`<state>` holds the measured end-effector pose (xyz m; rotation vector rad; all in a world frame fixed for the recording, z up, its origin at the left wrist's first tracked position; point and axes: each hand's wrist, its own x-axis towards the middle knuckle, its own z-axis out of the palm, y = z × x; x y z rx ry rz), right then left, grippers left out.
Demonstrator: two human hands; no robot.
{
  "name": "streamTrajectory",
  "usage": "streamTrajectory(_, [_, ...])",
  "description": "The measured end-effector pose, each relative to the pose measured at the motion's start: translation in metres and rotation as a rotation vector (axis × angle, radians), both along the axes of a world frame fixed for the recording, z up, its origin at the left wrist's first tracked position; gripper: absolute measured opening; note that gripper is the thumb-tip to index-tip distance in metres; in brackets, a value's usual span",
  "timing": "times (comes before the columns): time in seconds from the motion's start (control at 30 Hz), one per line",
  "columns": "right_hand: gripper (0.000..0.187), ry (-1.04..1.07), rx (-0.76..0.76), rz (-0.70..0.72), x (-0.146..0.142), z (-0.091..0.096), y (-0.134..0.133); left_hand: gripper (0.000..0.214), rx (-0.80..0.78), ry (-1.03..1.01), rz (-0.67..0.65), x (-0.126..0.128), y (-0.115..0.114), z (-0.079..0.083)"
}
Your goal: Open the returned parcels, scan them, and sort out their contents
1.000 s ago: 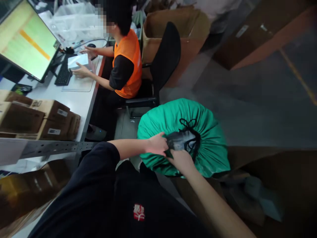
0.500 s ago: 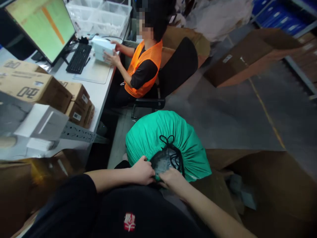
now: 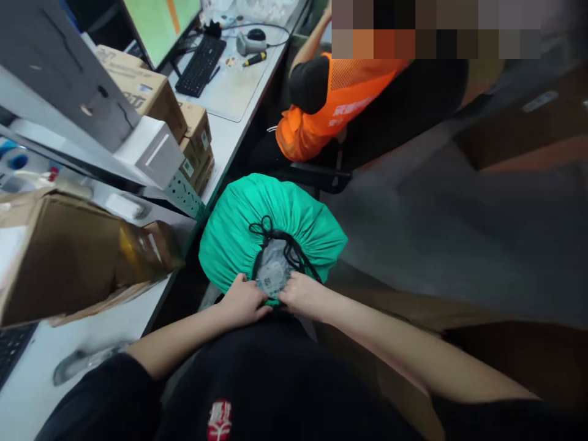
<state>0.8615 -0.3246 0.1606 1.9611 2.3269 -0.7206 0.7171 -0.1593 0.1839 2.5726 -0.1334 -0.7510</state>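
Against my body is a full green drawstring bag, its gathered mouth facing up toward me. A black drawcord runs around the mouth, tied in a bow on the far side. Through the opening shows a clear plastic-wrapped item with a printed label. My left hand is closed on the near left edge of the bag's mouth. On the near right edge, my right hand is closed too, close beside the left. The fingertips of both are partly hidden in the fabric.
A person in an orange vest sits on a black chair ahead. Left are a desk with a keyboard, stacked cartons, an open cardboard box and a scanner. Another carton stands far right.
My view has shifted rightward and closer to the desk. The bag and both hands now appear further left and higher. The seated person's arm has lifted away from the desk, where a white box was held.
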Motion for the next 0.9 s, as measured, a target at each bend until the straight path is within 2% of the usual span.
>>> streamTrajectory(0.1, [0.017, 0.030, -0.020, 0.047, -0.004, -0.009, 0.005, 0.027, 0.016, -0.061, 0.035, -0.020, -0.004, -0.005])
streamTrajectory(0.2, [0.019, -0.010, -0.033, -0.004, -0.008, -0.016, -0.001, 0.026, 0.054, -0.180, -0.011, -0.026, -0.007, -0.013])
streamTrajectory(0.3, [0.026, -0.089, -0.015, -0.092, -0.016, -0.017, -0.002, 0.032, 0.096, -0.232, -0.046, -0.022, 0.004, -0.025])
streamTrajectory(0.43, [0.043, -0.137, -0.007, -0.228, -0.040, -0.019, 0.012, 0.039, 0.124, -0.252, -0.078, -0.013, 0.031, -0.044])
streamTrajectory(0.53, [0.043, -0.183, -0.019, -0.336, -0.057, -0.024, 0.022, 0.040, 0.146, -0.233, -0.109, -0.002, 0.043, -0.053])
streamTrajectory(0.6, [0.040, -0.205, -0.029, -0.401, -0.063, -0.027, 0.022, 0.037, 0.153, -0.203, -0.130, 0.004, 0.042, -0.056])
streamTrajectory(0.73, [0.037, -0.196, -0.031, -0.443, -0.068, -0.024, 0.006, 0.034, 0.146, -0.176, -0.140, -0.001, 0.023, -0.051])
streamTrajectory(0.9, [0.030, -0.135, 0.009, -0.381, -0.070, -0.015, -0.018, 0.027, 0.149, -0.160, -0.059, -0.029, -0.009, -0.030])
